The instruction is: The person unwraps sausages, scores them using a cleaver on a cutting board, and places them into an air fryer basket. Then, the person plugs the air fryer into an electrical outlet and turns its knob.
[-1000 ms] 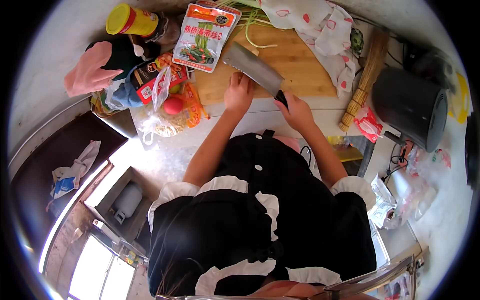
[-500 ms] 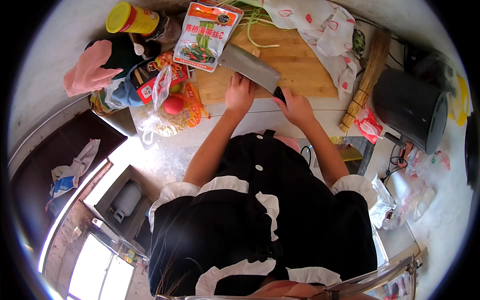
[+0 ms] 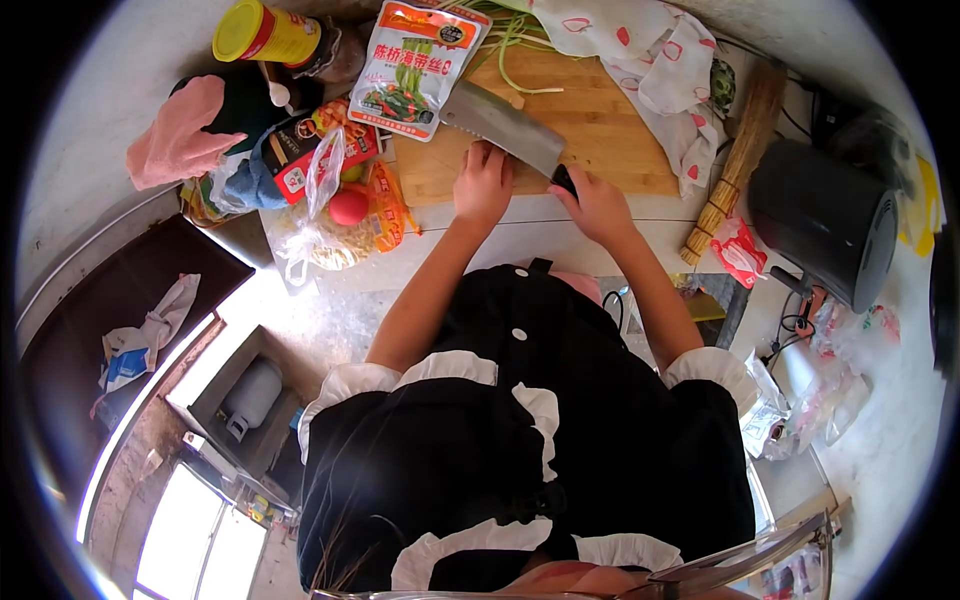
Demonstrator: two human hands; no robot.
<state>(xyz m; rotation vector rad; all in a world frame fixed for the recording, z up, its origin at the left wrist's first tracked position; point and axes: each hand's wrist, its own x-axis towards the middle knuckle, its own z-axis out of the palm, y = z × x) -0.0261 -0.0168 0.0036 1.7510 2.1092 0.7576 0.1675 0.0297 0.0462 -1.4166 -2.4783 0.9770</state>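
My right hand (image 3: 598, 208) grips the black handle of a cleaver (image 3: 505, 128). The wide steel blade slants up and left over a wooden cutting board (image 3: 610, 150). Close beside the blade's near edge, my left hand (image 3: 484, 188) rests at the board's front with its fingers curled down. Whatever sits under those fingers is hidden. A small pale piece shows just behind the blade. Long green stalks (image 3: 510, 55) lie at the back of the board, and a white and orange food packet (image 3: 412, 72) overlaps its left back corner.
A patterned cloth (image 3: 650, 70) covers the board's back right. Further right are a straw brush (image 3: 737, 165) and a dark kettle (image 3: 822, 220). On the left lie a bag of noodles (image 3: 340, 240), a red ball-like item (image 3: 348, 207), a pink cloth (image 3: 183, 135) and a yellow can (image 3: 262, 32).
The cleaver and both hands have shifted very slightly to the right in view. The blade stays beside my left fingers, and my right hand keeps its hold on the handle.
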